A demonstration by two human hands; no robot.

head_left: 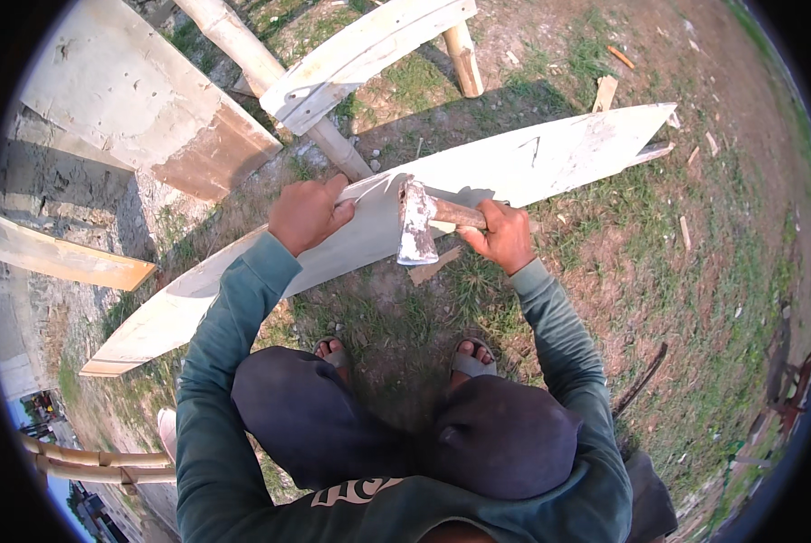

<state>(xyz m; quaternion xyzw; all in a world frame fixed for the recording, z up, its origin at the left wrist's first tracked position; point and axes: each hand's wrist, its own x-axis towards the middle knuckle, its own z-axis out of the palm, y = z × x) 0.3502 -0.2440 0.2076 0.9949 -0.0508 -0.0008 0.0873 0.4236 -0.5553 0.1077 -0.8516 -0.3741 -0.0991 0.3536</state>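
Observation:
A long pale plank stands on edge in front of me, running from the lower left to the upper right. My left hand is closed at its upper edge, left of the middle, thumb toward me; the fingertips are hidden. My right hand is wrapped round the brown wooden handle of a hatchet. The hatchet's worn, white-smeared metal head hangs in front of the plank's near face, with the blade toward me. From this view I cannot tell whether the head touches the wood.
Beyond the plank, a thick board rests by round wooden poles. A large mud-stained panel leans at the upper left, with another board below it. Wood chips lie about the grassy ground. My sandalled feet are close to the plank.

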